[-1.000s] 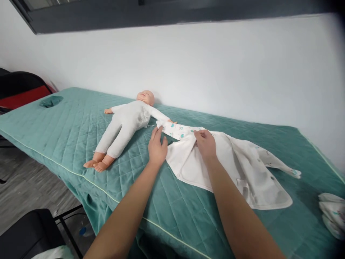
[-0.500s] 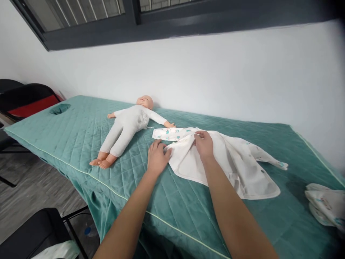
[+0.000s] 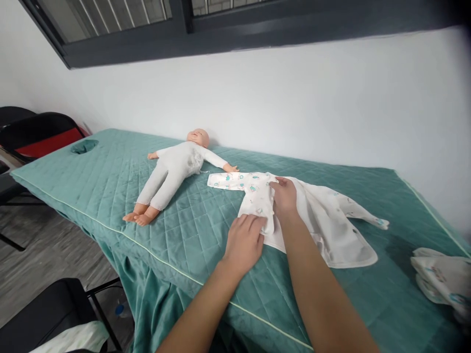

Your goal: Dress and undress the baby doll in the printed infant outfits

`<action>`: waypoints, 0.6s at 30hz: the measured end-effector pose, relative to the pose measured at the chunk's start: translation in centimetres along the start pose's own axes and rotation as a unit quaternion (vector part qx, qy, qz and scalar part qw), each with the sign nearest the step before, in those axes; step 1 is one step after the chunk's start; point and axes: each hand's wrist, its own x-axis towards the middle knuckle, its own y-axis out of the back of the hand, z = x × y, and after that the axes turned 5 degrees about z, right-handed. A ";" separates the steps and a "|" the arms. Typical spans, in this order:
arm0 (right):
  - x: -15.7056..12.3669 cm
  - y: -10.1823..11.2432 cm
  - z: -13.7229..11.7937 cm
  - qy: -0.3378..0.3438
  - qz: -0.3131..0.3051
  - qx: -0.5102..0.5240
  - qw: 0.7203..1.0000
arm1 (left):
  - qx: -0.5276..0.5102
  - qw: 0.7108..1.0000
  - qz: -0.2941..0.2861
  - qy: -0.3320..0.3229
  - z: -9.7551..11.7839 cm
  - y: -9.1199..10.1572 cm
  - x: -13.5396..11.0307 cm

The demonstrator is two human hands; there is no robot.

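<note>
A white baby shirt [image 3: 257, 196] with a small green and blue print lies spread on the green quilted cover [image 3: 191, 215]. Its left front panel is laid over the middle, print side up, while the right side shows its plain inside. My left hand [image 3: 245, 242] is closed on the lower corner of that panel. At the panel's upper edge, my right hand [image 3: 286, 196] pinches the cloth; its fingertips are partly hidden. To the left a baby doll [image 3: 180, 164] in a white body lies on its back, one hand almost touching the shirt's sleeve.
Another folded printed cloth [image 3: 441, 277] lies at the right. A wall [image 3: 312, 103] with a window frame [image 3: 235, 34] runs behind the bed. Black chairs [image 3: 47, 314] stand at the left, one with a pale cloth [image 3: 73, 338] on it.
My left hand has moved right and toward me, bringing the shirt's left panel over so its printed side shows. My right hand has shifted slightly right. The doll stays put.
</note>
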 end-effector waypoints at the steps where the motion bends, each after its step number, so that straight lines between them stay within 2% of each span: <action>1: 0.2 0.1 0.0 0.005 0.007 -0.001 1.000 | 0.021 1.000 -0.016 -0.009 0.1 -0.1 -0.1; 7: 0.6 1.0 -0.4 0.051 0.055 -0.083 0.994 | 0.050 0.998 -0.029 0.010 -0.2 -0.3 0.1; 13: -0.2 1.6 -1.1 0.094 0.005 -0.232 0.968 | 0.084 0.996 -0.027 0.004 0.1 -0.3 0.0; 18: -0.1 2.3 -1.4 0.092 -0.008 -0.303 0.949 | 0.098 0.995 -0.034 0.007 0.2 -0.4 0.1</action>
